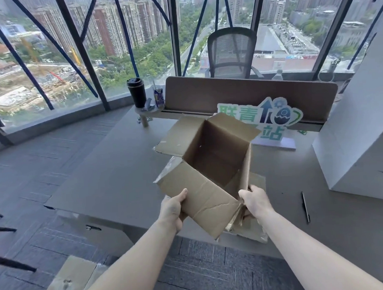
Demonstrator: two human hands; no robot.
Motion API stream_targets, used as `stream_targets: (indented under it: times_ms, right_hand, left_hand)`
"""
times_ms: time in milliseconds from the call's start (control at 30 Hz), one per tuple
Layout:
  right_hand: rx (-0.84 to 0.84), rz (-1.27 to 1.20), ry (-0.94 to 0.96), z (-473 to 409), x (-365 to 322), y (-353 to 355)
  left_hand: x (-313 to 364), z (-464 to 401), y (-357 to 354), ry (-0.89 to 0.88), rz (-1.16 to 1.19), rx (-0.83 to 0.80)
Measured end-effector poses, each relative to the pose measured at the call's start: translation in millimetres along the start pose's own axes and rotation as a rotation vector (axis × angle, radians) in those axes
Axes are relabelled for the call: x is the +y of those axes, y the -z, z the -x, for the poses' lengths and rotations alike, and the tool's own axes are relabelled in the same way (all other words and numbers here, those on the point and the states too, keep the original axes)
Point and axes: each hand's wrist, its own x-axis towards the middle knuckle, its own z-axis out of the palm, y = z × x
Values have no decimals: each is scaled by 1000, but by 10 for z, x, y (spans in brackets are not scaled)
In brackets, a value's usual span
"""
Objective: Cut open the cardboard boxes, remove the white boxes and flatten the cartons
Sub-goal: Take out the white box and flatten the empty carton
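Open cardboard carton [209, 166], brown, held tilted above the near edge of the grey desk [112, 171], mouth facing up and toward the camera; inside shows bare, nothing in it. Flaps spread: one out to the far left, one on the far side, a near flap hanging down toward the person. Left hand [173, 209] grasps the carton's near left flap, thumb on top of the cardboard, fingers hidden beneath. Right hand [254, 200] grips the carton's near right corner, fingers curled round the wall edge. Under the carton, on the desk, a flattened cardboard piece [254, 228] with clear tape along its rim, jutting past the desk edge. Right of the carton, a black pen [305, 207] lies on the desk, well apart. Farther right, a tall white box [359, 149] stands on the desk. Behind the carton, a green and white cut-out sign [271, 118] with Chinese characters, partly hidden by the far flap, set before a brown divider panel [250, 93]. Left of the divider, beyond the carton, a black tumbler [136, 92] and a small blue drink carton [158, 97] on a round shelf. Mesh office chair [232, 51] beyond the divider, against full-height windows [48, 52] onto city towers. Near left of the carton, on the carpeted floor, another cardboard piece [69, 282].
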Motion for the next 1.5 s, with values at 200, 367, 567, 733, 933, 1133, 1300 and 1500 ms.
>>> stream_targets:
  times_ms: [200,367,567,733,933,1133,1300,1500]
  right_hand:
    - [-104,29,78,107,-261,199]
    - [-268,-14,83,225,-396,331]
    - [-455,-126,190,373,-421,272]
    - [-544,-279,159,360,-404,145]
    - [-523,-415,12,242,-300,24]
    - [-573,-446,-167,112,-189,-117]
    - [-470,-318,-210,31,-225,-24]
    - [-305,-447,-218,-1,-233,73]
  left_hand:
    - [219,-28,-304,31,-6,-94]
    - [291,-22,-373,55,44,-131]
    - [432,77,-364,71,26,-164]
    - [534,198,-361,83,-20,-185]
    - [567,208,-284,115,-17,-211]
    - [527,181,-202,150,-51,-213]
    - [579,155,-211,145,-74,-201]
    - [656,127,-250,157,-135,-241]
